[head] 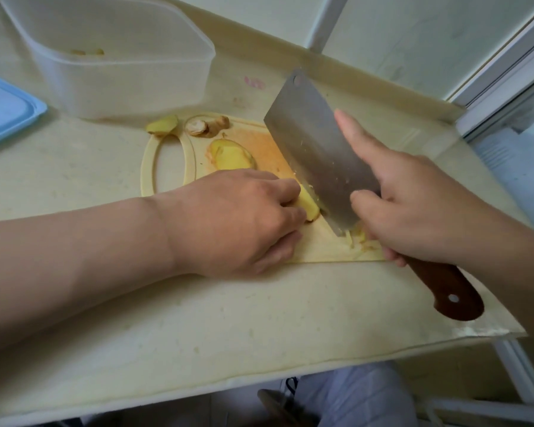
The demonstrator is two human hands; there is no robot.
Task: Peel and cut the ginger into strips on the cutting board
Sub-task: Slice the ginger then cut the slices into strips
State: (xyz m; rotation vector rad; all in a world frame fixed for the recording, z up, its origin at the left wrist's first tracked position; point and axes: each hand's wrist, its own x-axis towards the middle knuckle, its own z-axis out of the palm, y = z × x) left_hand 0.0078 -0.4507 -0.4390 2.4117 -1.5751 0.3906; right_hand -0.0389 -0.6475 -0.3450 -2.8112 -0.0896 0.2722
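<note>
Left hand (247,223): palm down on the cutting board (318,248), fingers curled over and clamped on a peeled ginger piece (310,204), pinning it to the board. Yellow end of the piece sticks out past the fingertips and touches the flat of the cleaver (315,143). Right hand (413,204): closed round the cleaver where blade meets the brown wooden handle (444,288), thumb pressed on the near face, index finger laid straight along the far upper part of the blade. Blade stands nearly upright, edge down on the board right against the ginger; small bits cling to the steel. Thin ginger strips (359,238) lie on the board just beside the blade's heel, partly under the right hand. Further out, toward the board's far end: flat peeled slices (232,155) on an orange-stained patch, near the oval handle hole. At the board's far edge, a yellow offcut (162,124) and brown knobby trimmings (207,124), side by side. Board sits mid-table (228,318) on a cream covering. Translucent plastic container (130,78) at the table's far left corner, a few yellow bits inside. Blue lid (7,112) at the left edge.
</note>
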